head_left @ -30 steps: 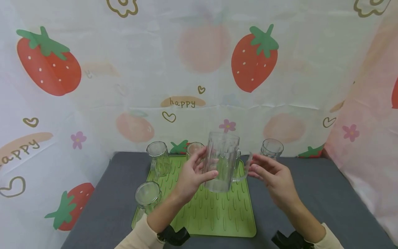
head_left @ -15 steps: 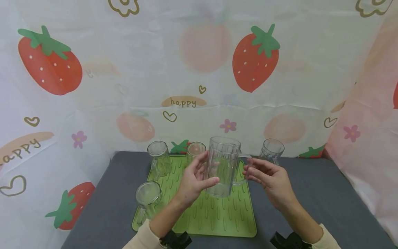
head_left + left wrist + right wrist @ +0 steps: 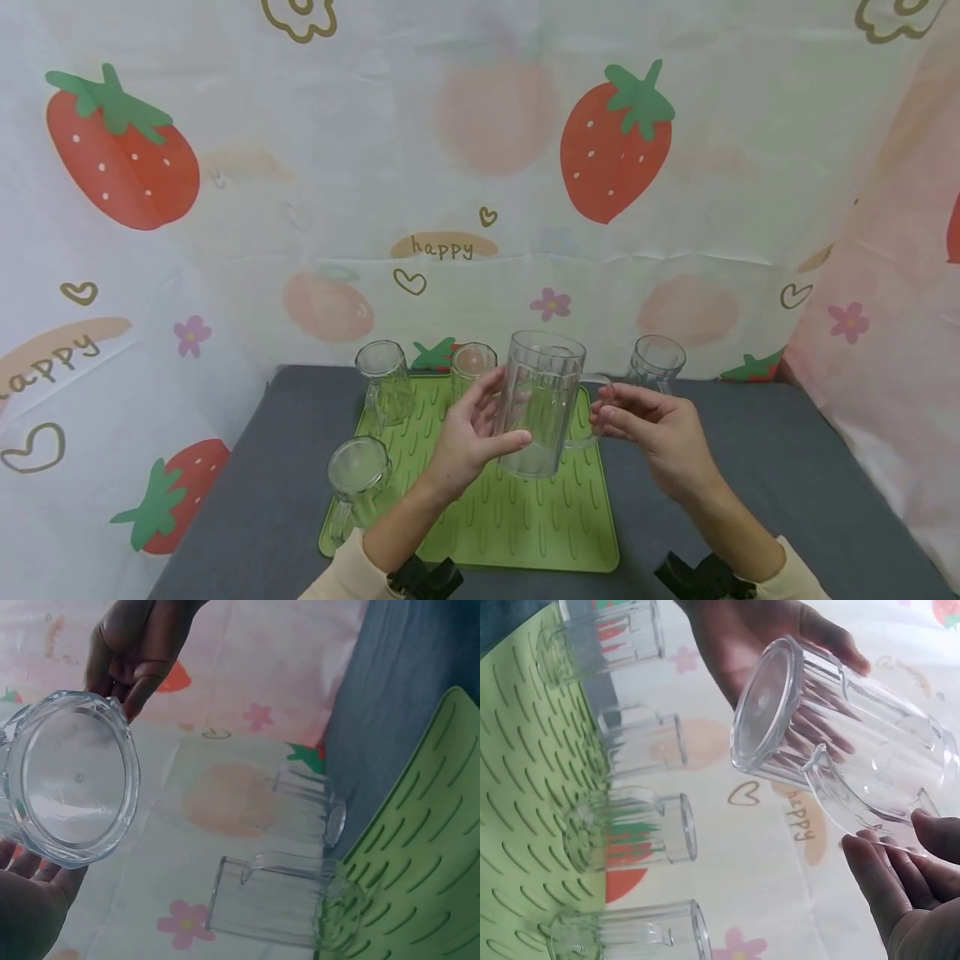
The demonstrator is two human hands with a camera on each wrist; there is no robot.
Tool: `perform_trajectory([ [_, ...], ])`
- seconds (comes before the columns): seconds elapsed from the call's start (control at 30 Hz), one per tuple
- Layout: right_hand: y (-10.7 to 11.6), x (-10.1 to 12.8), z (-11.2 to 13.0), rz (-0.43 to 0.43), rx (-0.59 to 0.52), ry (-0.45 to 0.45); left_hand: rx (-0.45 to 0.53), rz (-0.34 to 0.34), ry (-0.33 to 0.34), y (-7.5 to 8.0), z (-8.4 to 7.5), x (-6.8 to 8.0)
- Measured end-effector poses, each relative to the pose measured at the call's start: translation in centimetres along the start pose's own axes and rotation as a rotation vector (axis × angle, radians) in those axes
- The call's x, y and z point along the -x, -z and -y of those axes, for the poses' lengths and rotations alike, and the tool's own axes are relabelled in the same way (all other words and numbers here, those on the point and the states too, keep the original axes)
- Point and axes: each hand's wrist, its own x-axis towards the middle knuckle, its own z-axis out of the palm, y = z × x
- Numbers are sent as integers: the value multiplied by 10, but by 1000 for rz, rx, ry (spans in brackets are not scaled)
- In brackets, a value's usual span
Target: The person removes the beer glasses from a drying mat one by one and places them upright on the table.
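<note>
A clear ribbed glass mug is held up over the green mat, slightly tilted, its mouth upward. My left hand grips its body from the left, the thumb lying across the near side. With curled fingers, my right hand pinches the mug's handle on the right, as the right wrist view shows with the handle between thumb and fingers. In the left wrist view the mug's round base faces the camera. Nothing is visible inside the mug.
A green ridged mat lies on a dark grey cloth. Similar glass mugs stand at the mat's back left, front left and back middle. Another mug is behind my right hand. A strawberry-print curtain hangs behind.
The mug has come down slightly and its handle has turned a little away from me. Both hands have kept their hold, and the right fingers have shifted slightly left.
</note>
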Motion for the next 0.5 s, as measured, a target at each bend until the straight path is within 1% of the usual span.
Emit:
perform_trajectory([
  [0.1,2,0,1,2,27,40,-53,6,6,0,-2,0],
  [0.23,7,1,3,-9,92,113,-125,18,11,0,-5,0],
  [0.33,10,1,4,-18,110,168,-146,32,-23,0,-6,-2],
  [0.43,14,-1,6,-16,96,220,-149,44,-64,0,-6,-3],
  [0.5,17,-1,8,-21,107,250,-151,56,-76,1,-6,-3],
])
